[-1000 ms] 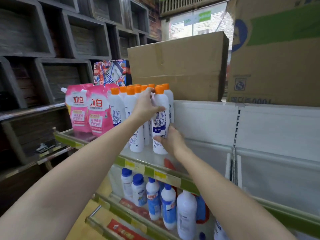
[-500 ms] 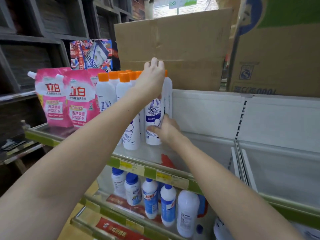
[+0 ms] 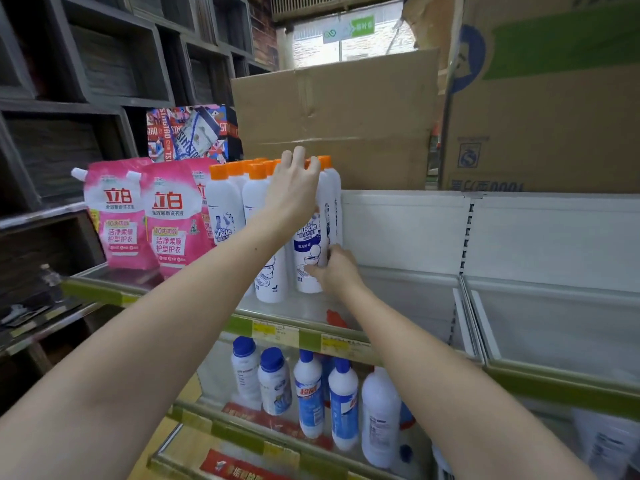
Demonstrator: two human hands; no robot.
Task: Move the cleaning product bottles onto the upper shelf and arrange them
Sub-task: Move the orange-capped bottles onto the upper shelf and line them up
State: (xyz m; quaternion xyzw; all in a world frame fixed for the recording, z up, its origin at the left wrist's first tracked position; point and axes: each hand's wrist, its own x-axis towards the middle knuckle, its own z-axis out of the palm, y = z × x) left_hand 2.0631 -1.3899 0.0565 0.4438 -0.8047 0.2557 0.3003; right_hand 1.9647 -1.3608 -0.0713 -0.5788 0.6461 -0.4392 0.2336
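Note:
Several white bottles with orange caps (image 3: 225, 206) stand in a tight group on the upper shelf (image 3: 401, 303). My left hand (image 3: 294, 192) lies over the neck and cap of the front right bottle (image 3: 307, 252), which has a blue Mr Muscle label, and its fingers reach up past the orange caps. My right hand (image 3: 334, 271) pinches the same bottle low on its right side, thumb in front. The bottle stands upright on the shelf, against its neighbours.
Pink detergent pouches (image 3: 119, 216) stand left of the bottles. Blue-capped bottles (image 3: 308, 393) fill the lower shelf. Cardboard boxes (image 3: 332, 119) sit above and behind the shelf's white back panel. Dark wooden cubbies (image 3: 86, 64) line the left wall. The shelf's right part is bare.
My left hand slid from the bottle's neck up over its cap. The bottle now stands closer against the group. My right hand stays at its base.

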